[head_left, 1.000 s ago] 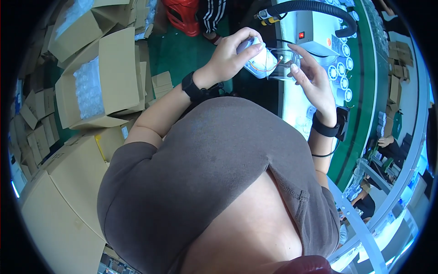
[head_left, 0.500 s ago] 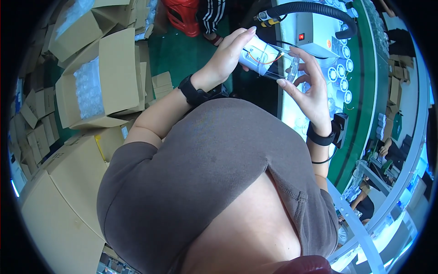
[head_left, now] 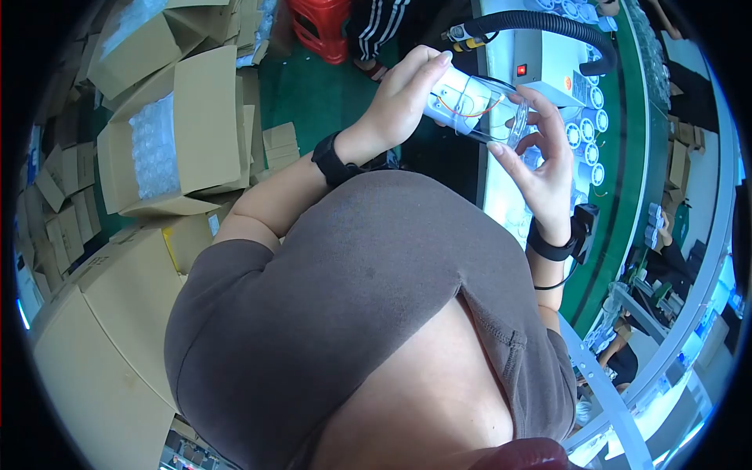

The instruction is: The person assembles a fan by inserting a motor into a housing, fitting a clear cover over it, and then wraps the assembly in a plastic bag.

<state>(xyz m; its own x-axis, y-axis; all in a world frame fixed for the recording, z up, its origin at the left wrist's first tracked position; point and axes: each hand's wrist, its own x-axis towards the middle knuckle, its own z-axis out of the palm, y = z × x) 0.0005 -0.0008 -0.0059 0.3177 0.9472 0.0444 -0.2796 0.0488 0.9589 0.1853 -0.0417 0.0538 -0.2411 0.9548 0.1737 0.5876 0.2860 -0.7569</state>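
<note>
My left hand (head_left: 409,90) is wrapped round a white cylindrical housing (head_left: 457,95), held tilted in the air at the near edge of the workbench. Red and dark wires run along its side. My right hand (head_left: 546,153) grips a clear plastic cup-like cover (head_left: 515,124) by its rim, thumb on one side and fingers on the other. The cover's open end sits round the wired end of the housing, so the two overlap. The underside of the housing is hidden by my left palm.
Several white round units (head_left: 589,129) stand on the bench beside a light grey machine box (head_left: 548,66) with a red switch. A black corrugated hose (head_left: 548,19) arches over it. Open cartons (head_left: 207,125) with bubble wrap lie left. A red stool (head_left: 319,31) and a person's striped trouser leg (head_left: 378,27) are ahead.
Both hands have shifted slightly to the right. The clear cover has slid further over the housing's wired end, closing the gap between them.
</note>
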